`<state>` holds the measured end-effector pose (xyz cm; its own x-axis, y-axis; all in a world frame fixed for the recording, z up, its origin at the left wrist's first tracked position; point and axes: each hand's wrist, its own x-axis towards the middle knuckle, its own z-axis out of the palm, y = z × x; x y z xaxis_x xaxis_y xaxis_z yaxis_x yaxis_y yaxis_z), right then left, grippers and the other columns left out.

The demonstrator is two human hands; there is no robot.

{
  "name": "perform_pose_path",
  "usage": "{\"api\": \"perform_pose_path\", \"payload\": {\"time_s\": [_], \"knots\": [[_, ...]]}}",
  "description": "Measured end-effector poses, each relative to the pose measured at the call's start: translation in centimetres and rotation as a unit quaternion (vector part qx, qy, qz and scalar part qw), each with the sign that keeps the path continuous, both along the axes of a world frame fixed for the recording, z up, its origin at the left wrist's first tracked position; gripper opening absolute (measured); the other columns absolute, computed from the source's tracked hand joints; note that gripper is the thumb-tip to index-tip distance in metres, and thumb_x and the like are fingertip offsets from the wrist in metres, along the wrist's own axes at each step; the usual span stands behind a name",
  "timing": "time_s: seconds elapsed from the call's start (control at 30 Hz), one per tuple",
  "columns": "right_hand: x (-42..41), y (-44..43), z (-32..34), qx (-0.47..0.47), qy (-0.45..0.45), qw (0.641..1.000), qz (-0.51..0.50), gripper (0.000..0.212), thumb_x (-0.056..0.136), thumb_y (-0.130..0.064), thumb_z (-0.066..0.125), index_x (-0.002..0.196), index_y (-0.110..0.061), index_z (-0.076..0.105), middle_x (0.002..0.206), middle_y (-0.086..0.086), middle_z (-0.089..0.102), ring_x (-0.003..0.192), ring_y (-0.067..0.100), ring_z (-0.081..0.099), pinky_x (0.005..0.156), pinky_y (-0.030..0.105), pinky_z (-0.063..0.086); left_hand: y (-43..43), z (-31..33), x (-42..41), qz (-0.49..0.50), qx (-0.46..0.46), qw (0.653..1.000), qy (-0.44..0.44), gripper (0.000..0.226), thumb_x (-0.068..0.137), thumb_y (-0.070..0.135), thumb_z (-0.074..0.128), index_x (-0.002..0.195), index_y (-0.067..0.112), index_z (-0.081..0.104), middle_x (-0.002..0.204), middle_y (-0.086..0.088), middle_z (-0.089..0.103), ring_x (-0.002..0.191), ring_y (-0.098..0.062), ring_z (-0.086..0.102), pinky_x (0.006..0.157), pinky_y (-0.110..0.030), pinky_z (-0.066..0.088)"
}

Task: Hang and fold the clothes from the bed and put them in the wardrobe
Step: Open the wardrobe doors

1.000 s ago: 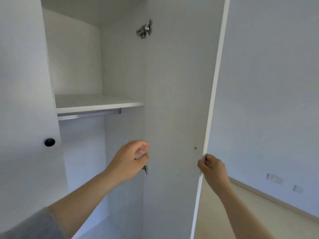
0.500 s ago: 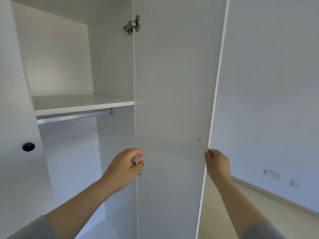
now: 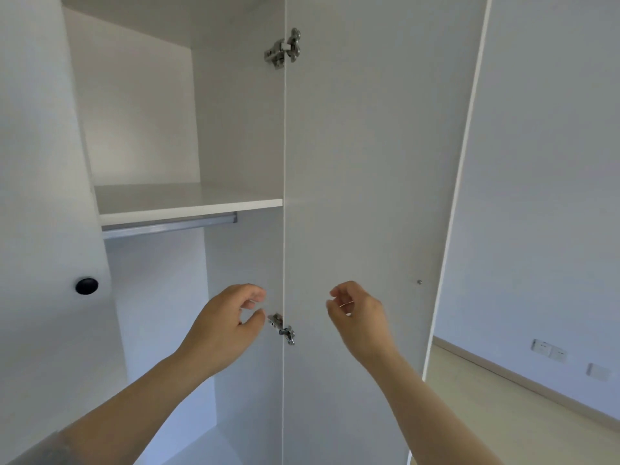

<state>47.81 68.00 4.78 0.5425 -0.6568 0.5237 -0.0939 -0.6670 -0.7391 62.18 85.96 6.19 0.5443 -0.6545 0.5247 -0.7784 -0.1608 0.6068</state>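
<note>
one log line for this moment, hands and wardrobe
right door: open | left hand: fingers loosely curled, empty, beside lower hinge | right hand: loosely curled, empty, before right door

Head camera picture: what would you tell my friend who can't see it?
The left hand and right hand hover, holding nothing, before an open white wardrobe door. Inside are a shelf and a metal rail.

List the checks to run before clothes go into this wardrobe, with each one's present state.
1. Right door swung wide open: ok.
2. Rail under the shelf in view and unobstructed: ok.
3. Left hand holds nothing: ok.
4. Right hand holds nothing: ok.
5. Clothes or hangers ready: cannot tell, none in view.
6. Left door with the black knob fully open: cannot tell.
</note>
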Motion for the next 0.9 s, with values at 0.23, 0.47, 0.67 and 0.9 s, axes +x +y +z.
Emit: {"api": "perform_pose_path", "payload": {"time_s": [0.23, 0.47, 0.67, 0.9], "knots": [[7.7, 5.1, 0.9, -0.018, 0.017, 0.995, 0.100, 0.010, 0.090, -0.017, 0.059, 0.097, -0.022, 0.062, 0.082, -0.009, 0.064, 0.071, 0.001, 0.058, 0.062, 0.014, 0.047, 7.1, 1.1, 6.2, 0.121, -0.026, 0.990, -0.065, 0.028, 0.091, 0.019, 0.060, 0.117, 0.026, 0.060, 0.112, 0.019, 0.057, 0.102, -0.001, 0.053, 0.087, -0.023, 0.042], [13.8, 8.2, 1.3, -0.027, 0.016, 0.985, 0.172, 0.011, 0.091, -0.018, 0.058, 0.096, -0.027, 0.060, 0.084, -0.010, 0.064, 0.074, 0.001, 0.058, 0.060, 0.014, 0.047, 12.4, 1.3, 10.6, 0.259, -0.005, 0.958, -0.124, 0.037, 0.085, 0.015, 0.066, 0.122, 0.015, 0.061, 0.111, 0.003, 0.056, 0.095, -0.025, 0.056, 0.088, -0.035, 0.045], [17.0, 7.6, 0.9, -0.029, 0.020, 0.973, 0.230, 0.015, 0.090, -0.015, 0.060, 0.094, -0.030, 0.059, 0.080, -0.012, 0.063, 0.068, -0.005, 0.057, 0.057, 0.007, 0.044, 12.1, 0.3, 12.8, 0.330, 0.001, 0.937, -0.117, 0.043, 0.083, 0.009, 0.068, 0.125, 0.003, 0.059, 0.115, -0.005, 0.054, 0.105, -0.024, 0.053, 0.092, -0.028, 0.041], [19.4, 4.6, 1.0, -0.011, 0.021, 0.954, 0.298, 0.017, 0.090, -0.014, 0.059, 0.094, -0.030, 0.061, 0.079, -0.009, 0.064, 0.064, -0.003, 0.057, 0.055, 0.013, 0.046, 10.2, 0.2, 13.0, 0.384, -0.022, 0.918, -0.103, 0.020, 0.082, 0.002, 0.066, 0.103, 0.001, 0.066, 0.101, -0.001, 0.048, 0.080, -0.017, 0.054, 0.075, -0.028, 0.045]]}}
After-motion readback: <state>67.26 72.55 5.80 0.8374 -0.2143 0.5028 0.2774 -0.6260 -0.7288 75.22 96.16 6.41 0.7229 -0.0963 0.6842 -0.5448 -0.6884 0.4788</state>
